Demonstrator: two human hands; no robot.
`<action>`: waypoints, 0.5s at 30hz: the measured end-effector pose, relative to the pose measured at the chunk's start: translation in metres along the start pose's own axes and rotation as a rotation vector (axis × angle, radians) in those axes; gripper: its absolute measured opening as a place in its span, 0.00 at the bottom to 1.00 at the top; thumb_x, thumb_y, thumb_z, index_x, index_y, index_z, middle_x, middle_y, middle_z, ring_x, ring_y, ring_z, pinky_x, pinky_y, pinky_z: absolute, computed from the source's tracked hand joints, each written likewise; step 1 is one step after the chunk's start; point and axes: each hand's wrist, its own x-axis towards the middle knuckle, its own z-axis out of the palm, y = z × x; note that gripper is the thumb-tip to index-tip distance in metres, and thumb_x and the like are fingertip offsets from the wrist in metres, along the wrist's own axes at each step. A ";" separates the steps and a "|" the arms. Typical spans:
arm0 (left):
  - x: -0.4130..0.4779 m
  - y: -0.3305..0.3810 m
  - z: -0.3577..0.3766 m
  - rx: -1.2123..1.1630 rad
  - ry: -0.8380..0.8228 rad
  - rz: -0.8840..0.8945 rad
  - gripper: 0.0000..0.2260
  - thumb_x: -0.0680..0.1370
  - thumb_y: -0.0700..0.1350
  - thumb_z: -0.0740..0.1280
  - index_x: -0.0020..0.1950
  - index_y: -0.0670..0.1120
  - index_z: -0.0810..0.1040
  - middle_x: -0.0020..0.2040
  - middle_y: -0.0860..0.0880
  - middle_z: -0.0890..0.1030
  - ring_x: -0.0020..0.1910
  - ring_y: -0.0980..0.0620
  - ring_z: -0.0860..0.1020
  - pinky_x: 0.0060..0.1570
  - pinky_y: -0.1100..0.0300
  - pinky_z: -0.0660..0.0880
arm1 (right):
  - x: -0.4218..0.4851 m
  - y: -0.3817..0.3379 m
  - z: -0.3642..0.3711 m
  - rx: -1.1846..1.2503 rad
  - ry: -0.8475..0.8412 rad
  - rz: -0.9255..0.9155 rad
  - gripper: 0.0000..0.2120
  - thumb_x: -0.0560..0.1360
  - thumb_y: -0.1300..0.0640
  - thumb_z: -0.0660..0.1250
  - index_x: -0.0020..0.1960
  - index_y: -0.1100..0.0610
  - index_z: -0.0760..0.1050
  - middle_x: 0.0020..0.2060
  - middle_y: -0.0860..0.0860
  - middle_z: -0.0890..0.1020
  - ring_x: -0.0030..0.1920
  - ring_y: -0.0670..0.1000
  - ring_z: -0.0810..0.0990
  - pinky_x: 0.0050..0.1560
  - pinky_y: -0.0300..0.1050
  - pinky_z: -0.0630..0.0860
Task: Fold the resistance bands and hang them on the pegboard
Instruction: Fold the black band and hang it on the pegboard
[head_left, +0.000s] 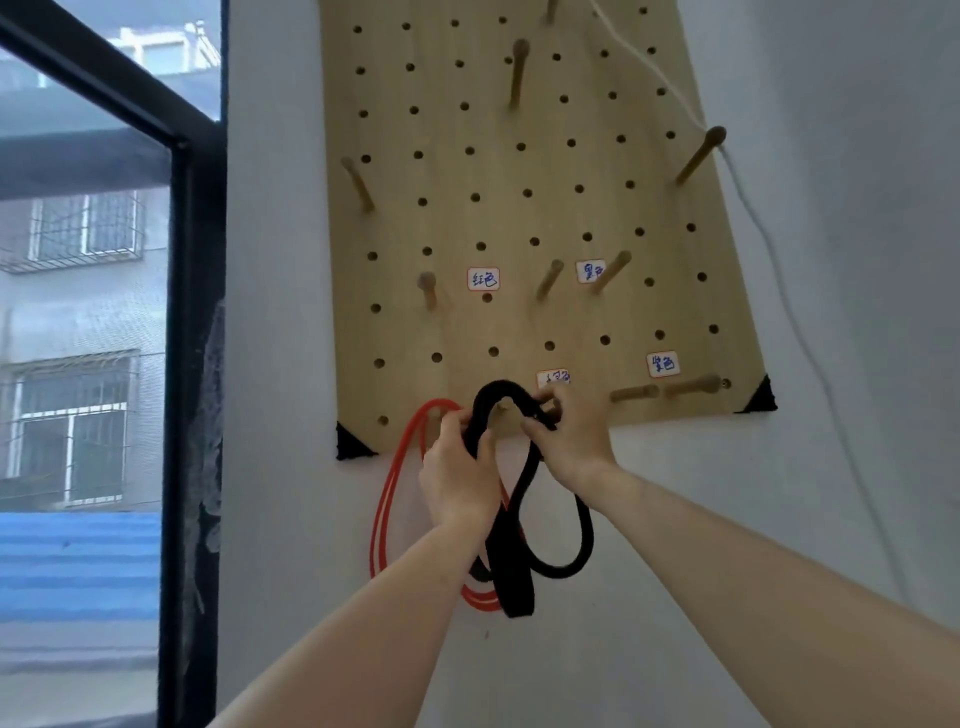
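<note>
Pegboard (519, 208): pale wood, rows of round holes, fixed to a white wall (280, 312) with black corner tabs at its two lower corners. Wooden pegs stand out of it at scattered holes. Four small white labels with handwritten characters, all in the lower half; the lowest is partly hidden by the hands.

Black band (519, 483): folded. Its top bend is looped over a peg (503, 408) near the middle of the board's bottom edge. The rest hangs down the wall below the board in a flat strap loop and a rounder loop to the right of it.

Red band (387, 499): thin, doubled, hung on a peg close to the board's lower left corner, just left of the black band. It trails down the wall and passes behind the black band at the bottom.

Left hand (457, 478): closed on the left side of the black band's top bend, thumb across the front.

Right hand (571, 436): fingers pinching the right side of the same bend, at the board's bottom edge.

White cord (769, 244): runs down the board's right edge and on down the wall.

Window (88, 312): dark frame, left of the wall; buildings outside.
</note>
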 end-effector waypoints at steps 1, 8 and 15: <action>-0.001 -0.007 0.002 0.036 -0.005 0.005 0.12 0.82 0.47 0.67 0.65 0.52 0.76 0.56 0.52 0.83 0.54 0.51 0.81 0.52 0.55 0.78 | -0.002 0.004 0.001 -0.055 -0.040 -0.002 0.10 0.76 0.58 0.71 0.54 0.50 0.73 0.48 0.46 0.79 0.53 0.52 0.80 0.56 0.50 0.77; -0.008 -0.038 -0.004 0.356 -0.041 0.462 0.29 0.76 0.41 0.74 0.76 0.51 0.71 0.63 0.49 0.76 0.60 0.49 0.74 0.50 0.54 0.79 | -0.011 0.021 -0.012 -0.261 -0.092 -0.213 0.28 0.76 0.57 0.73 0.73 0.49 0.69 0.67 0.48 0.74 0.67 0.52 0.73 0.65 0.47 0.72; 0.008 -0.025 -0.006 0.643 -0.162 0.485 0.29 0.81 0.46 0.64 0.81 0.52 0.60 0.75 0.49 0.67 0.71 0.44 0.67 0.62 0.49 0.74 | -0.011 0.015 -0.016 -0.659 -0.244 -0.219 0.33 0.79 0.51 0.67 0.80 0.44 0.57 0.76 0.50 0.57 0.74 0.56 0.61 0.70 0.52 0.69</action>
